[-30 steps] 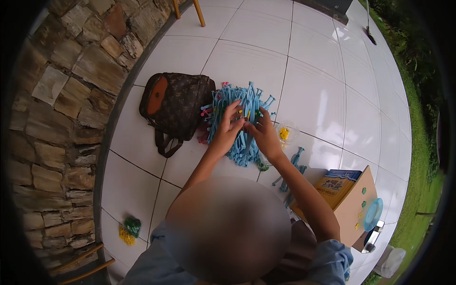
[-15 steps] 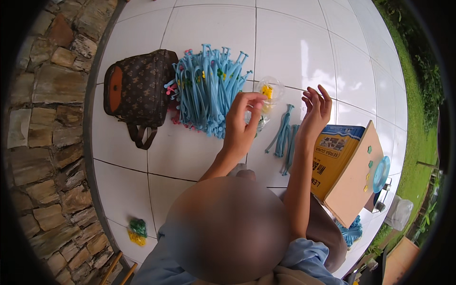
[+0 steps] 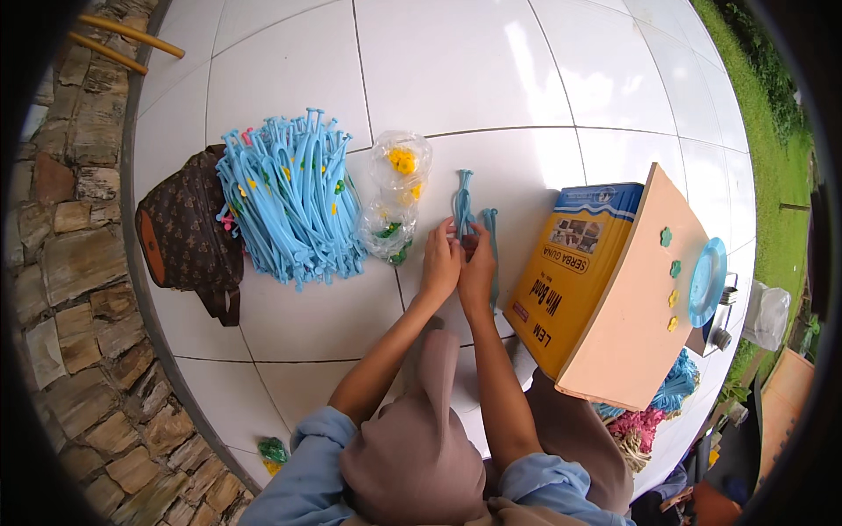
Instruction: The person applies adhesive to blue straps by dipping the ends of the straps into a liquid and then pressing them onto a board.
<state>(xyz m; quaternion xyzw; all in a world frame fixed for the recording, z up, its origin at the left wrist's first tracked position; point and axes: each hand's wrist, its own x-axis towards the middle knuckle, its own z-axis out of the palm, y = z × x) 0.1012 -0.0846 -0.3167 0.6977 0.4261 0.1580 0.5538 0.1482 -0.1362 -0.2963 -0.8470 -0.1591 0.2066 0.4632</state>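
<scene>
My left hand (image 3: 441, 263) and my right hand (image 3: 477, 267) are close together in front of me, fingers bent and drawn in. Whatever lies between their fingertips is too small or hidden to make out. Just beyond the fingertips lies a small bunch of light-blue flexible strips with flared ends (image 3: 464, 197); a second few strips (image 3: 493, 230) extend beside my right hand, partly covered by it. To the left, clear plastic bags hold yellow pieces (image 3: 402, 160) and green pieces (image 3: 388, 231). A large heap of similar light-blue strips (image 3: 294, 202) with flared ends lies farther left.
A brown patterned bag (image 3: 189, 232) lies beside the heap. On my right, a yellow-and-blue tin (image 3: 574, 263) adjoins a tilted board (image 3: 627, 324) bearing small green and yellow flower shapes and a blue dish (image 3: 706, 282). A stone wall (image 3: 88, 263) borders the left side.
Both hands, raised and apart before, have come down and together by the small bunch of strips. The view has shifted, moving the heap and bag leftward in the picture.
</scene>
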